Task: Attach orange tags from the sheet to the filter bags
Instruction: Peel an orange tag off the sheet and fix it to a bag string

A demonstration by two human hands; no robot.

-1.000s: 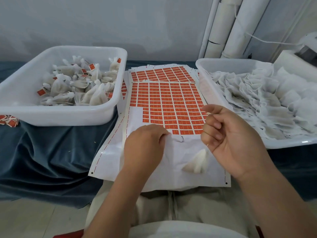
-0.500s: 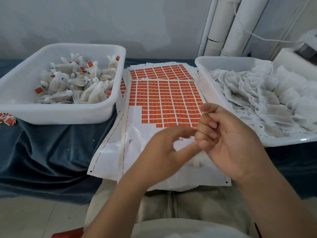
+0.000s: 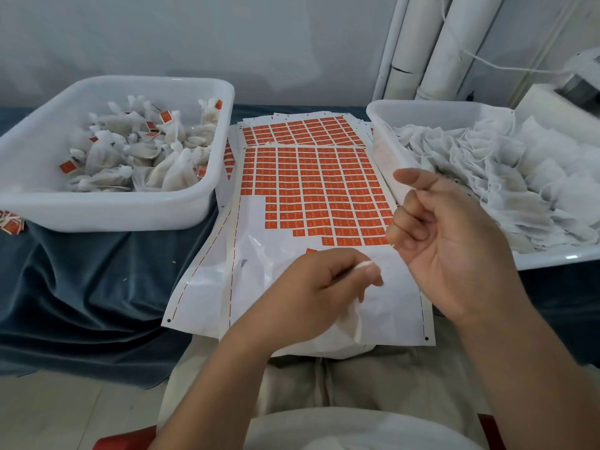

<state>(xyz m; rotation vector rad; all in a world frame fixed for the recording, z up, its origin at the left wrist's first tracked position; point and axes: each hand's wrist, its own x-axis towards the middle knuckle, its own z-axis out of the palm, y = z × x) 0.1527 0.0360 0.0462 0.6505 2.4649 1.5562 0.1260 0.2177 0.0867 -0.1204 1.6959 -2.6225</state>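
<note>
A: Where is the filter bag right now?

B: In the left hand. The grip there is pressed together, thumb against forefinger, pinching the gathered white top of the bag, and the body of the bag hangs below the fingers over the bare lower part of the sheet.

A: And the right hand?

B: It is raised just to the right of the left hand, palm turned inward, fingers curled. The forefinger and thumb seem to nip a fine thread, but it is too thin to be sure, so I cannot tell whether that grip holds anything.

A: What of the orange tags?

B: They sit in rows on the sheet, which lies between the two tubs and hangs over the counter's near edge onto the person's lap. The nearest rows are stripped, leaving white backing. More sheets lie under it, further back.

A: The tubs?

B: The left white tub holds filled bags with orange tags on them. The right white tub holds a heap of white bags showing no tags. Both stand on a counter covered in blue cloth.

A: Anything else?

B: A few loose orange tags lie on the cloth by the left tub's near corner.
</note>
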